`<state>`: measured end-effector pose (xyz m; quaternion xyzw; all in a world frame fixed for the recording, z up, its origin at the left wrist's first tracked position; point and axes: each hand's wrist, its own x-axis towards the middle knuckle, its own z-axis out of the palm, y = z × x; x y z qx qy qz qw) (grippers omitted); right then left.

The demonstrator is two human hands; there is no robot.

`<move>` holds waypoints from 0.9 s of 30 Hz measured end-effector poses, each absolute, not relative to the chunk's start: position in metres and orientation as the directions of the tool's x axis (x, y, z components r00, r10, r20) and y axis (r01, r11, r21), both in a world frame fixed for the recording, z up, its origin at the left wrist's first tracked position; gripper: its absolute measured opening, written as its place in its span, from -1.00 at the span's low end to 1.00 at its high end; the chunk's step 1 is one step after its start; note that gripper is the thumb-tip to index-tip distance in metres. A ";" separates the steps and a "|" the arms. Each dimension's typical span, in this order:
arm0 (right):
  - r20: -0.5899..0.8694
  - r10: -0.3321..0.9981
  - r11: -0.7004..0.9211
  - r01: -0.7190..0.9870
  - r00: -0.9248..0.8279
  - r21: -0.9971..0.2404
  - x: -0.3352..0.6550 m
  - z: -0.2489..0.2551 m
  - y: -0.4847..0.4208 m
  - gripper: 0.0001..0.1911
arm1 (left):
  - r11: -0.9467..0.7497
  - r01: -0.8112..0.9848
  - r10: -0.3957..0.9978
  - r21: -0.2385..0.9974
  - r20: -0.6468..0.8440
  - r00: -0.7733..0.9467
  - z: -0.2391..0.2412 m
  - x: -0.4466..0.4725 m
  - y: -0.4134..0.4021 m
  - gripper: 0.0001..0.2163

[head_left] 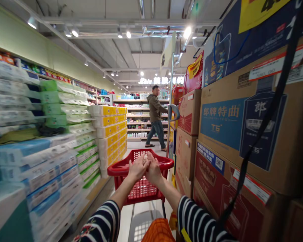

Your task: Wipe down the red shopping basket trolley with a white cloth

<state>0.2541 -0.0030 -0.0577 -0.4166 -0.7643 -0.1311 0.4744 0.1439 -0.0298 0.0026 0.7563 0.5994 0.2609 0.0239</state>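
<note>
Two hands meet over a red basket [116,170] in a shop aisle. Left hand [137,168] and right hand [154,172] touch side by side, palms turned away, fingers half curled and joined at the tips. Something small and pale shows at the fingertips, but I cannot tell whether either hand grips it. Both arms wear striped sleeves [199,218].

The basket stands straight ahead, just under and beyond the hands, with its near rim below the wrists. It sits in the middle of the aisle, between stacked paper packs [47,161] on the left and stacked cardboard boxes [224,127] on the right. A black strap [267,117] hangs across the boxes close to the camera. An orange mesh thing [158,232] shows at the bottom edge between the arms.

Further down the aisle, well apart from the basket, a person [156,116] in a brown hooded top walks past shelves [138,117], one hand on a cart handle [173,112]
</note>
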 end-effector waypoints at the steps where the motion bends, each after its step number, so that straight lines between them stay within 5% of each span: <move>1: 0.822 0.537 0.595 0.776 -0.189 -0.210 0.265 -0.061 -0.007 -0.20 | -0.264 0.909 0.913 0.324 0.389 0.127 0.000 0.149 -0.029 -0.52; 9: 0.728 0.671 0.431 0.872 -0.139 -0.231 0.309 -0.067 -0.027 -0.29 | -0.257 0.956 0.818 0.142 0.558 0.137 -0.018 0.150 -0.028 -0.61; 15: 0.730 0.678 0.363 0.903 -0.087 -0.230 0.308 -0.069 -0.030 -0.35 | -0.081 0.978 0.852 0.192 0.523 -0.032 -0.014 0.111 -0.031 -0.60; 22: 0.772 0.628 0.376 0.907 -0.098 -0.192 0.306 -0.082 -0.019 -0.40 | -0.337 0.932 0.810 0.135 0.546 0.214 -0.019 0.184 -0.036 -0.57; 27: 0.760 0.645 0.347 0.917 -0.079 -0.198 0.298 -0.074 -0.026 -0.41 | -0.338 0.936 0.781 0.096 0.584 0.222 -0.028 0.156 -0.038 -0.57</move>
